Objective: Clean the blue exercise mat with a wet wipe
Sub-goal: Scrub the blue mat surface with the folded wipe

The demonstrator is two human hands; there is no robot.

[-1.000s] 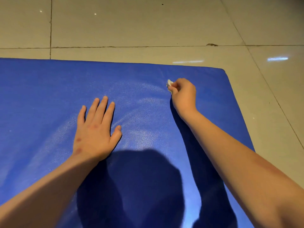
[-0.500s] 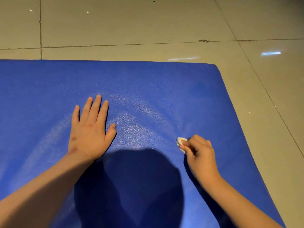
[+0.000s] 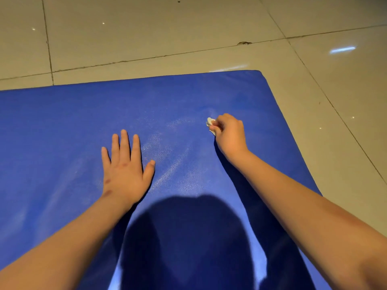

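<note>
Head view: wet wipe (image 3: 210, 122) on blue exercise mat (image 3: 62, 132)

Right hand (image 3: 229, 135) pinches the crumpled wet wipe against the mat, at two o'clock from the left hand (image 3: 125, 170), which lies flat, fingers spread. Tiled floor (image 3: 146, 34) lies at twelve.

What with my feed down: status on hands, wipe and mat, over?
Left hand flat on blue mat. Right hand grips wet wipe, pressed to mat toward far right corner. Nothing in the way.
</note>
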